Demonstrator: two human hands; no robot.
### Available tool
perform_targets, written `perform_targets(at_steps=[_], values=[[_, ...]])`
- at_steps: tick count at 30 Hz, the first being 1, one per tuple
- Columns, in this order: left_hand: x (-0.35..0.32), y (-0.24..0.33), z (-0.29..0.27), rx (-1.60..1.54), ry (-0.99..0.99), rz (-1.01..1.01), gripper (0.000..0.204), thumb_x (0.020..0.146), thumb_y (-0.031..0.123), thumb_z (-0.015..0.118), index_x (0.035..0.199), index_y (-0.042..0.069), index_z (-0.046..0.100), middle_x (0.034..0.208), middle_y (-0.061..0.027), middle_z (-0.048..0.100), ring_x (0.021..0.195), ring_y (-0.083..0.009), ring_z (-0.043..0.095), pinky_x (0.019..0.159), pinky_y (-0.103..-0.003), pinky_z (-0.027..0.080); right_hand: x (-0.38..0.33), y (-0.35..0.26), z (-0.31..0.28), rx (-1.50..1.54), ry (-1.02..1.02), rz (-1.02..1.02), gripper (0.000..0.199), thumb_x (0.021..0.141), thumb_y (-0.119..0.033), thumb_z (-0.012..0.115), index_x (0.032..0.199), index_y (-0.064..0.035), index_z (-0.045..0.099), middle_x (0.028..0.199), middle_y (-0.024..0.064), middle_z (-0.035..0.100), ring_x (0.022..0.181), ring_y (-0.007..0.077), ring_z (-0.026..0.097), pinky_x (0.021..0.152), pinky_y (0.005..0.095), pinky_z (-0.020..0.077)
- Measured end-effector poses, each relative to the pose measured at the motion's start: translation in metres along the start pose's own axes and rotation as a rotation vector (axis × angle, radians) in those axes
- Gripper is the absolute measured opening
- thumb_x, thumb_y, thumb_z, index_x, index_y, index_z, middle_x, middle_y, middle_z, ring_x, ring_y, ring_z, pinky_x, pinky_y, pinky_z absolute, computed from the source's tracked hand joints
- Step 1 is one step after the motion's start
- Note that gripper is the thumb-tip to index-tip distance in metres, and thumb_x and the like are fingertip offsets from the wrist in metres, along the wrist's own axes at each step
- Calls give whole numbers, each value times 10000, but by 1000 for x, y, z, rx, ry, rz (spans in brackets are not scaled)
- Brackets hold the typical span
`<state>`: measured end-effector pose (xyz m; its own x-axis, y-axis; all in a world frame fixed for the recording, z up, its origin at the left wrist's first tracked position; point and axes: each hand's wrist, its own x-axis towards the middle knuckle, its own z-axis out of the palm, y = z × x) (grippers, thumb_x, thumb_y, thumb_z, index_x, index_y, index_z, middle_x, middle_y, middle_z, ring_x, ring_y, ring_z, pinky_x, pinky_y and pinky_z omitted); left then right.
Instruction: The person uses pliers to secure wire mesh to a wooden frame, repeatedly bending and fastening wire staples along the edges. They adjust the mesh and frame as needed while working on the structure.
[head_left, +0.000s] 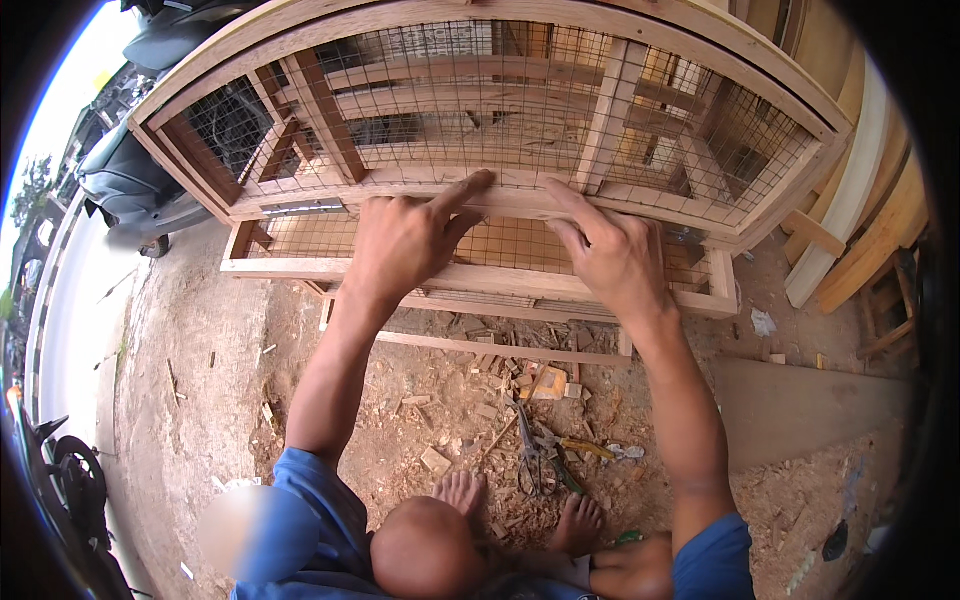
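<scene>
Head view, and I am looking down on a large wooden cage point(500, 120) with wire mesh point(470, 100) stretched over its frame. Through the mesh I see only the cage's own slats and braces; I cannot tell whether anything lies inside. Both of my hands are up on the cage's horizontal front rail point(510, 196), which runs between the upper mesh panel and a lower one.

My left hand point(405, 240) lies on that rail with the fingers loosely curled and the forefinger stretched out, its tip pressing the wood near the middle; it grips nothing. My right hand point(610, 255) sits just beside it, fingers bent, forefinger and thumb touching the same rail; it also holds nothing that I can make out. The two fingertips are near each other but apart.

Below the cage, the ground point(200, 400) is bare dirt strewn with wood scraps point(500, 385) and shavings. A pair of scissors point(530, 455) lies among them just ahead of my bare feet point(462, 490). A child's head point(428, 548) is close under my arms at the lower edge.

Room is tight to the right, where planks point(860, 230) lean beside the cage. To the left, a parked scooter point(130, 185) stands at the cage's corner, with open dirt between it and me.
</scene>
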<state>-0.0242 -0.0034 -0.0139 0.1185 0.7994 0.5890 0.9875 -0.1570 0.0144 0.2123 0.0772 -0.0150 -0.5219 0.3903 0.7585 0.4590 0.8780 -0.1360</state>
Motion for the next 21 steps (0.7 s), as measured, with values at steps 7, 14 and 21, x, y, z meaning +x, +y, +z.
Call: perform_targets(at_steps=[7,14,21], values=[[0,1,0,32,20,6,456,894,361,724,1338,286,655,748,-11,752,495,-99,635,479,-280,510,0,1,0,4,-45,35,477,810,-114,807,1269,-131,680,821,114,753,669,242,726,599,350,577],[1,3,-2,-10,21,-6,455,890,369,725,1333,286,658,759,-9,757,500,-94,640,481,-273,509,-1,2,0,13,-39,36,439,824,-106,791,1252,-120,690,842,119,755,665,236,726,595,346,578],[1,7,-4,-95,87,-30,365,868,295,767,1224,222,730,787,-27,765,554,-114,684,490,-274,522,-1,1,0,-13,19,-48,446,852,-89,755,1290,-115,679,823,101,743,614,211,692,556,323,556]])
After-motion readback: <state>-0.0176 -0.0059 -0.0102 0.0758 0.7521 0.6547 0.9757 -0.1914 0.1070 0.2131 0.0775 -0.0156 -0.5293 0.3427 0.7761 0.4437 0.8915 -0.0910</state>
